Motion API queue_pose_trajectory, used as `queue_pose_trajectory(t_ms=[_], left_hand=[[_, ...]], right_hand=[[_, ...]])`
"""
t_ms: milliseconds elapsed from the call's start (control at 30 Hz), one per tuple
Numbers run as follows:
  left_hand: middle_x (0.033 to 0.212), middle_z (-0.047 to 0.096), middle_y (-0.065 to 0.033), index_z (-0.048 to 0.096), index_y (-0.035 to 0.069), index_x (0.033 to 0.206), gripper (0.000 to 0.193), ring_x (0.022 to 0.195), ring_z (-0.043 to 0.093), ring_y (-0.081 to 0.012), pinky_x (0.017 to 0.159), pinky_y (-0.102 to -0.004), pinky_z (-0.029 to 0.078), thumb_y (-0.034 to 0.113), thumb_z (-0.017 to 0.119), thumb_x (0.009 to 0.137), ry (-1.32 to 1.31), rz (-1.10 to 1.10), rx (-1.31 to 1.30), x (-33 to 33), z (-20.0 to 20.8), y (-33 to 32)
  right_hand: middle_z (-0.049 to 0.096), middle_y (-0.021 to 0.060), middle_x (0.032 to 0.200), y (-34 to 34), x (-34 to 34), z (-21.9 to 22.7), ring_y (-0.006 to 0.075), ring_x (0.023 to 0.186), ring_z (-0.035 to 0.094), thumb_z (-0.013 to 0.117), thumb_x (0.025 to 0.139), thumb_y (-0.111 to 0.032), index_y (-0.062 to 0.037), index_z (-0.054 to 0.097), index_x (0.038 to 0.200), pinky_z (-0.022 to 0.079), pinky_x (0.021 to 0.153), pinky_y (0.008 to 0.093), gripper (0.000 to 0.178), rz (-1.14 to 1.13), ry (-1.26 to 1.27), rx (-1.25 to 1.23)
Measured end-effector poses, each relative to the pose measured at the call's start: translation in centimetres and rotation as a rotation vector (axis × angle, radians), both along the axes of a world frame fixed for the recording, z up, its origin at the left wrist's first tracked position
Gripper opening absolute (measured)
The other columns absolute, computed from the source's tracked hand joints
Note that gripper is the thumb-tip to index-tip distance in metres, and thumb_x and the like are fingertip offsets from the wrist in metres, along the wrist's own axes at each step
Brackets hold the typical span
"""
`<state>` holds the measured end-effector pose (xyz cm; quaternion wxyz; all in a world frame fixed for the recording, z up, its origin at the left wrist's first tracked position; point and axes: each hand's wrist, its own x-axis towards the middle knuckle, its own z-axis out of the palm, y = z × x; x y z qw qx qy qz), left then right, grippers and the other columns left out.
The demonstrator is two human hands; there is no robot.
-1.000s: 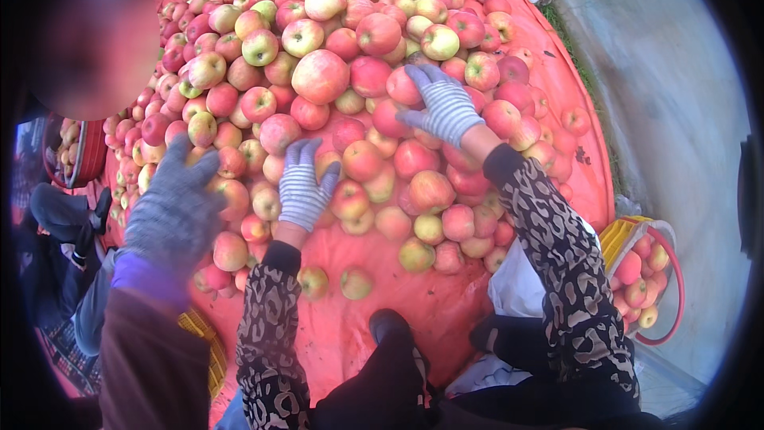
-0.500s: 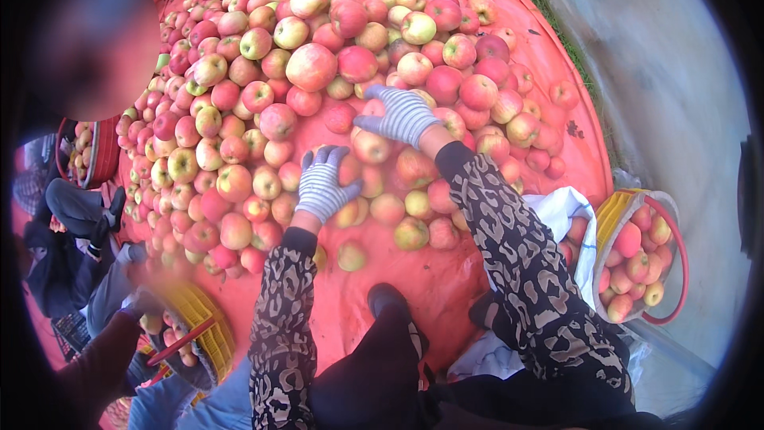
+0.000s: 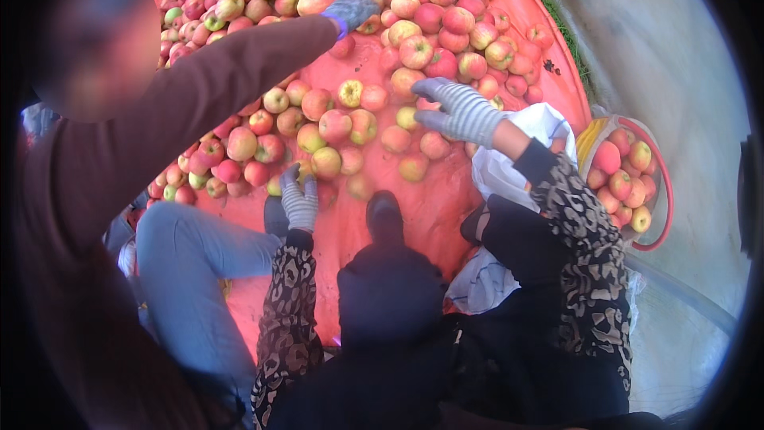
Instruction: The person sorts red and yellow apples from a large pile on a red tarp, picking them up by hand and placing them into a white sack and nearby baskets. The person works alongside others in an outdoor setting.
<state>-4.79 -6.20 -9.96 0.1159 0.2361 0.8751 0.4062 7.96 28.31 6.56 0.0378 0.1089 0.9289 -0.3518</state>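
Two hands in grey-and-white striped gloves reach over the near side of a heap of red and yellow-green apples in the head view. The heap lies spread across a red tarpaulin, with looser apples scattered along its near edge.

The left hand is at that near edge, its fingers pointing toward the heap and close to a yellowish apple; whether they grip anything I cannot tell. The right hand is over the heap's right near side, its thumb and fingers spread wide with a gap between them, just beside a small yellow-green apple.

A white sack sits at the heap's right near corner, beside the right wrist. Farther right of the heap stands a yellow basket filled with apples, with a curved red handle. Grass and pale sheeting run along the heap's right, past the tarpaulin.

From the left of the heap, a co-worker's brown sleeve crosses over it, ending in a grey-gloved hand among the apples; what its fingers hold is unclear. The co-worker's jeans are at the heap's left near side. A dark shoe stands on the near side.
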Motion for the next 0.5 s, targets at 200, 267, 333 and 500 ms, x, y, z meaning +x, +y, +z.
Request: queue_pose_trajectory(t_ms=[200, 267, 333, 500], left_hand=[[0.127, 0.04, -0.0204, 0.04, 0.012, 0.129, 0.069, 0.116, 0.041, -0.0388, 0.1, -0.0457, 0.037, 0.02, 0.074, 0.069, 0.047, 0.081, -0.311, 4.2, -2.2, -2.4], [0.13, 0.037, -0.0199, 0.035, 0.012, 0.13, 0.079, 0.117, 0.04, -0.0379, 0.1, -0.0472, 0.037, 0.019, 0.078, 0.064, 0.054, 0.172, -0.355, 5.4, -3.2, -1.7], [0.125, 0.042, -0.0181, 0.037, 0.01, 0.128, 0.078, 0.11, 0.047, -0.0352, 0.095, -0.0463, 0.042, 0.019, 0.079, 0.063, 0.091, 0.297, -0.305, 5.3, -4.7, -3.3], [0.106, 0.055, -0.007, 0.05, 0.008, 0.116, 0.046, 0.093, 0.056, -0.0229, 0.077, -0.0333, 0.051, 0.023, 0.07, 0.077, -0.894, 0.559, 0.588, 8.5, -0.1, 2.1]], right_hand=[[0.059, 0.0189, 0.106, -5.2, 7.3, 14.5, 0.0336, 0.095, 0.06, 0.064, 0.084, -0.026, -0.0039, 0.054, 0.119, 0.048, 0.081, 0.04, 0.043, 0.051, -0.151, 0.004], [0.06, 0.0177, 0.102, -7.3, 10.0, 15.1, 0.0335, 0.096, 0.06, 0.064, 0.083, -0.024, -0.0045, 0.055, 0.119, 0.047, 0.081, 0.0388, 0.042, 0.052, -0.085, -0.007], [0.059, 0.0171, 0.102, -9.5, 11.1, 16.0, 0.0335, 0.095, 0.06, 0.065, 0.083, -0.023, -0.0037, 0.056, 0.117, 0.047, 0.082, 0.0392, 0.04, 0.061, -0.069, -0.074], [0.064, 0.0127, 0.097, -10.4, 13.4, 16.2, 0.0238, 0.089, 0.063, 0.065, 0.083, -0.013, -0.0012, 0.058, 0.116, 0.049, 0.078, 0.0334, 0.036, -0.121, 0.002, -0.135]])
